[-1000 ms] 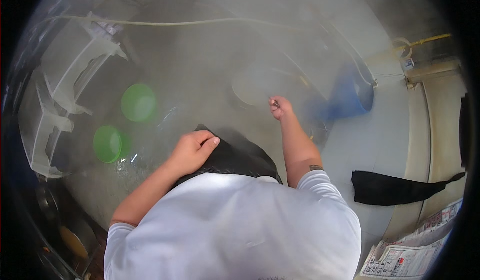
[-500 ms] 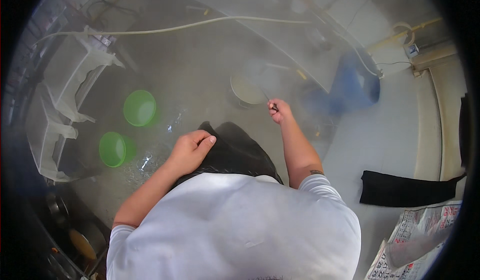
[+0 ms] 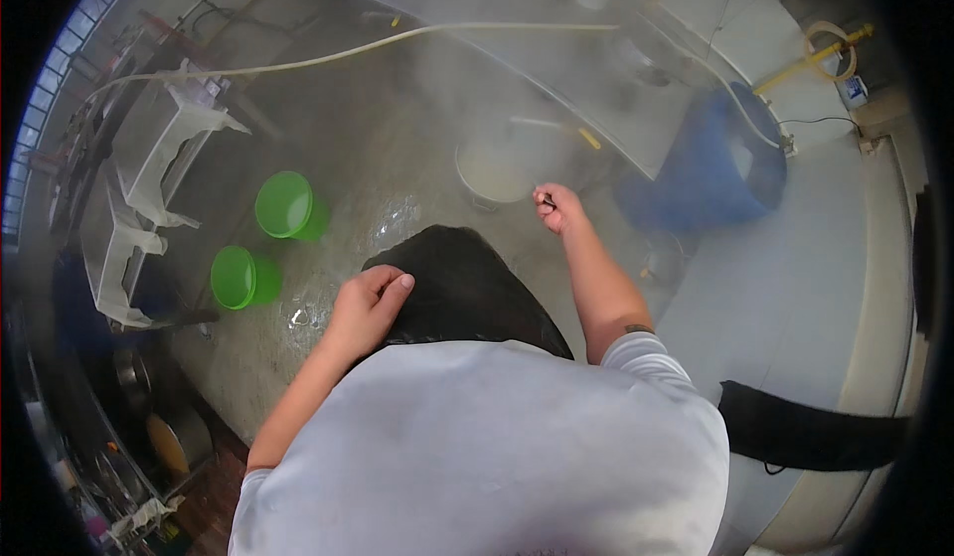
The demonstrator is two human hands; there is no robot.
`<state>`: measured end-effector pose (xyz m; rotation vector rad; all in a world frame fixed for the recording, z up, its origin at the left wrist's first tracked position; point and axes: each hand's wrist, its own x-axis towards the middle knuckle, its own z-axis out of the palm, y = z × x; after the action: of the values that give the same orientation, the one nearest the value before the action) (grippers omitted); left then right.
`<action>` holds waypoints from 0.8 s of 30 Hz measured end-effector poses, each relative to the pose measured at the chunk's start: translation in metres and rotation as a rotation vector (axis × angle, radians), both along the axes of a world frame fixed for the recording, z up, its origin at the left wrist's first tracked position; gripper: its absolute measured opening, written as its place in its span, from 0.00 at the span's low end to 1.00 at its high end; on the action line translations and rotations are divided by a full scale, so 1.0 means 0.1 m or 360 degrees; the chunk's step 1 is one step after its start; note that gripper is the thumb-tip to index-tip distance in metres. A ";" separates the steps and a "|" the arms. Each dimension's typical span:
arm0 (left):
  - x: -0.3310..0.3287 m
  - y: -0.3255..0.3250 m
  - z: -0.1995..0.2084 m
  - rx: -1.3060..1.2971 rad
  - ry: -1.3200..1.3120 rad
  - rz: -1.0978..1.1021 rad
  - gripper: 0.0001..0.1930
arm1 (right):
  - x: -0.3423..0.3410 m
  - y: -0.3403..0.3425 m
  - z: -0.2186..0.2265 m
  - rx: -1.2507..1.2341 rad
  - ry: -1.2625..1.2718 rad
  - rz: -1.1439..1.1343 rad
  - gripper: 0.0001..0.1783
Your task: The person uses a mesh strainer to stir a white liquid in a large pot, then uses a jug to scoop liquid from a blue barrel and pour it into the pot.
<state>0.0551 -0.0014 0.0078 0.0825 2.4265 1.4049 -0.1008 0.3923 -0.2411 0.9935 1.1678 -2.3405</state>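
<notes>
My left hand [image 3: 366,298] rests with curled fingers on the rim of a large black bag [image 3: 467,288] that stands in front of my body. My right hand [image 3: 558,207] is stretched forward and pinches a small dark thing, right beside a white round pot [image 3: 494,173] with pale liquid in it. Steam hangs over the pot and blurs the floor around it.
Two green buckets [image 3: 283,204] [image 3: 237,277] stand on the wet floor at the left, next to a white plastic rack [image 3: 149,178]. A blue barrel [image 3: 711,168] is at the right, a pale hose [image 3: 397,44] runs across the back, and a black cloth [image 3: 805,432] lies at lower right.
The view has shifted, so the pot, buckets and barrel sit lower and clearer in the picture. My right hand stays by the pot; my left hand stays on the bag.
</notes>
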 end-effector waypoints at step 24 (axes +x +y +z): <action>-0.05 -0.05 0.06 -0.0019 0.0014 0.0001 0.17 | 0.14 -0.21 0.30 0.0252 0.0020 0.0118 0.02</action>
<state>0.0500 -0.0067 0.0141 0.0854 2.4420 1.3927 -0.0869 0.3711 -0.2116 0.9705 1.3884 -2.2279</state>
